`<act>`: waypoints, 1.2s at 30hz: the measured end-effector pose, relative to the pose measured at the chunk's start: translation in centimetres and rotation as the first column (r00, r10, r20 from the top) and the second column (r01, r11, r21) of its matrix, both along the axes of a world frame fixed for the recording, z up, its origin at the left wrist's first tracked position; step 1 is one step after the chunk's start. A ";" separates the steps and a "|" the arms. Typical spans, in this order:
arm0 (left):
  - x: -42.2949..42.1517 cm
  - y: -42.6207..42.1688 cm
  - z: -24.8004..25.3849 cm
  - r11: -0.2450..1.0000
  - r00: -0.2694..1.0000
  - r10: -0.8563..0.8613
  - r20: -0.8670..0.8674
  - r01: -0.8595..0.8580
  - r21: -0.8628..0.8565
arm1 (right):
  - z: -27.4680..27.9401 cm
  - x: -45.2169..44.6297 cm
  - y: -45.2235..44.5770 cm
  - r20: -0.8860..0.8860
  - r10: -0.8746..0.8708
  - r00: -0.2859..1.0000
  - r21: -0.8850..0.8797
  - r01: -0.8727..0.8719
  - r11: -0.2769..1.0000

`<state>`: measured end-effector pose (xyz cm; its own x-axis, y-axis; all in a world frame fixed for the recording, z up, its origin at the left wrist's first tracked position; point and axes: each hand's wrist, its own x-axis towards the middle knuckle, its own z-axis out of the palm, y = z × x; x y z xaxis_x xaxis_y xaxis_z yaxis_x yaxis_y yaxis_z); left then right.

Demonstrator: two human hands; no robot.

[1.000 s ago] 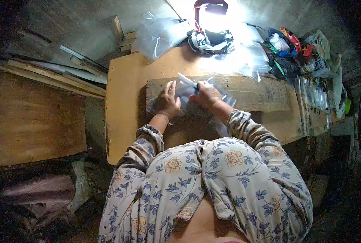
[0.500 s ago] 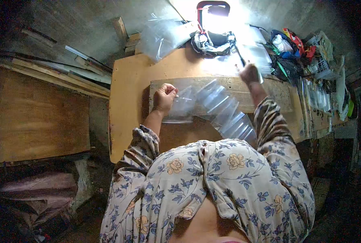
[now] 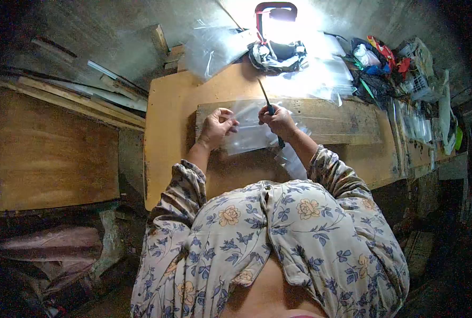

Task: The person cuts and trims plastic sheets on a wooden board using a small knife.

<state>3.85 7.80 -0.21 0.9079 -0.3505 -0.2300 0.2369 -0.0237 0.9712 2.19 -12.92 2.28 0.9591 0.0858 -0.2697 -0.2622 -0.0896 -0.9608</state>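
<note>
My left hand (image 3: pixel 219 128) is at the left edge of a clear plastic sheet (image 3: pixel 246 139), with fingers curled and the fingertips over the film. It seems to pinch that edge, though the contact is hard to see. My right hand (image 3: pixel 279 121) grips a slim knife (image 3: pixel 266 95) with a dark handle and a thin blade. The blade points up and away from me, and the handle's end shows below the hand. The sheet lies across a wooden board (image 3: pixel 331 122). More clear plastic (image 3: pixel 293 161) hangs down by my right wrist.
A bright lamp (image 3: pixel 276 10) stands at the back beside a black-and-white bag (image 3: pixel 278 62). Clear plastic lies at back left (image 3: pixel 206 53) and back right (image 3: pixel 331 79). Bags and a basket (image 3: pixel 421 90) crowd the right side; timber strips (image 3: pixel 77 100) lie at left.
My right hand has come left and toward me with the knife, from the far right to beside my left hand. The plastic strip on the right has shifted and bunched under it.
</note>
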 end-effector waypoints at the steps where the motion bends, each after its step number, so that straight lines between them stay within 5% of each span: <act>1: -0.2 0.0 0.9 0.999 0.999 0.030 -0.016 -0.030 -0.025 | 0.2 -0.1 0.0 0.025 0.003 1.000 0.033 -0.003 0.999; 11: 0.4 0.8 0.8 0.999 0.996 -0.017 0.084 0.021 -0.047 | 0.6 -0.1 -1.5 -0.115 0.007 0.993 0.158 0.012 0.987; 14: 0.5 1.0 1.1 0.962 0.996 -0.062 -0.060 0.043 -0.270 | 0.7 -0.3 -2.0 0.034 0.116 0.993 0.078 -0.118 0.990; 15: 0.5 1.0 1.2 0.914 0.988 -0.095 -0.121 0.038 -0.403 | 1.0 -0.3 -2.2 0.078 0.177 0.981 0.000 -0.177 0.984; 17: 0.5 0.6 0.9 0.920 0.996 -0.084 -0.030 0.066 -0.387 | 1.2 -0.2 -2.6 0.118 0.242 0.963 -0.083 -0.233 0.969; 19: 0.5 0.1 1.2 0.990 0.957 -0.132 0.259 0.116 0.076 | 1.8 0.4 -2.7 0.095 0.247 0.964 -0.165 -0.229 0.959; 20: 0.4 -0.2 1.7 0.995 0.972 -0.103 0.209 0.099 0.032 | 2.5 1.0 -2.6 0.095 0.322 0.942 -0.384 -0.264 0.885; 21: 0.4 -0.4 1.9 0.994 0.973 -0.106 0.206 0.102 0.030 | 3.0 1.4 -2.2 0.091 0.320 0.943 -0.384 -0.263 0.885; 23: 0.6 -0.6 2.2 0.983 0.963 -0.181 0.200 0.180 0.023 | 3.8 2.0 -0.8 0.096 0.516 0.851 -0.700 -0.311 0.643; 27: 1.1 -1.2 2.4 0.974 0.952 -0.228 0.203 0.221 0.055 | 2.5 3.1 0.5 0.094 0.619 0.779 -0.791 -0.319 0.522; 29: 1.2 -1.5 2.4 0.976 0.960 -0.212 0.184 0.216 -0.005 | 2.6 3.0 0.4 0.103 0.628 0.771 -0.781 -0.328 0.531; 31: 1.1 -1.3 2.6 0.975 0.972 -0.196 0.128 0.207 -0.084 | 2.7 2.7 0.1 0.007 0.473 0.881 -0.572 -0.384 0.724; 33: 1.3 -0.7 2.7 0.958 0.957 -0.238 -0.169 0.202 -0.206 | 1.3 3.2 -0.6 -0.023 0.454 0.890 -0.623 -0.368 0.690; 35: 1.4 0.0 2.1 0.901 0.898 -0.358 -0.256 0.261 -0.346 | 1.3 3.0 -1.1 0.080 0.390 0.917 -0.584 -0.274 0.764; 36: 1.3 0.1 1.7 0.881 0.861 -0.445 -0.248 0.370 -0.295 | 1.5 3.3 -1.4 -0.083 0.353 0.932 -0.551 -0.338 0.763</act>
